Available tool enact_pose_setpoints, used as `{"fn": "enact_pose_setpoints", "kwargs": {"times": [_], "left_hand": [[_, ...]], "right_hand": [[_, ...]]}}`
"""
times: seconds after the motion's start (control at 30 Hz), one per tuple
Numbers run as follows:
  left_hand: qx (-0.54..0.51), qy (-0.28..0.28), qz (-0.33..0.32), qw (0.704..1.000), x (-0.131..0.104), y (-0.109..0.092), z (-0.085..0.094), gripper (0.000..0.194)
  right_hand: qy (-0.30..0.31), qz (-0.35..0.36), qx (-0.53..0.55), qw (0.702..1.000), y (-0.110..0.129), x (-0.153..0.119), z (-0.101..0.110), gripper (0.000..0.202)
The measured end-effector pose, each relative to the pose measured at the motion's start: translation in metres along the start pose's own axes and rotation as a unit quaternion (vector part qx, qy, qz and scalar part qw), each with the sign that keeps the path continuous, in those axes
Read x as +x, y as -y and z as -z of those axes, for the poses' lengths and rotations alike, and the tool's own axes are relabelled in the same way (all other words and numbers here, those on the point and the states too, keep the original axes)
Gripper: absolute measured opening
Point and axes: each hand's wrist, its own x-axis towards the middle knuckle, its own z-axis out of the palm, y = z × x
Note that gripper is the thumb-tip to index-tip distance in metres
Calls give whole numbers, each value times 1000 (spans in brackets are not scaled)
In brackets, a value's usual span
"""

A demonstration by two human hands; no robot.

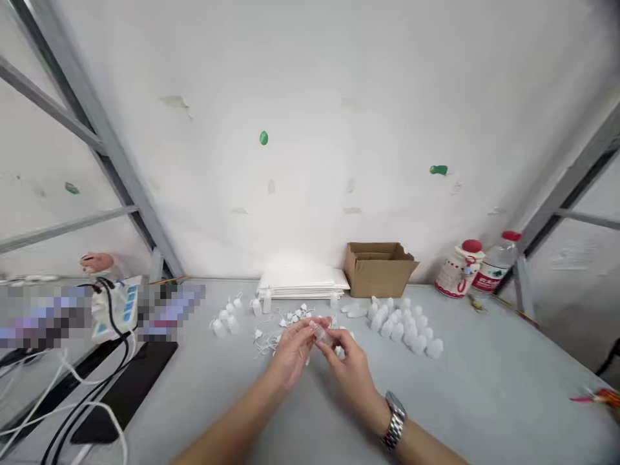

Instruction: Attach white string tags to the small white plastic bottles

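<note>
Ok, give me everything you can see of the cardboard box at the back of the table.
The cardboard box is plain brown and stands upright on the grey table, near the white wall. Its top is open; the right flap splays outward. The inside is shadowed, so I can't tell what it holds. The stack of flat white items is just left of it, and frosted pieces lie in front. Neither the left hand nor the right hand touches it.

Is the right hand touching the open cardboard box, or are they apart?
Apart: the head view shows grey tabletop and translucent pieces between the right hand and the cardboard box.
</note>
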Motion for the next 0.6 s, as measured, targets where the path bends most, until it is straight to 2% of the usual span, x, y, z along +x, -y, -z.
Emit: {"fn": "enact_pose_setpoints", "kwargs": {"times": [0.17,0.33,0.43,0.6], "left_hand": [[21,-23,-23,999,4,-2,0,17],[4,-22,9,1000,4,-2,0,17],[-10,-22,31,999,4,0,1,18],[-25,-21,55,998,4,3,1,20]], "right_hand": [[27,-52,76,995,-1,9,2,28],[45,-84,130,987,-1,10,2,25],[73,-140,223,962,1,14,3,30],[120,-235,364,893,6,18,9,27]]}}
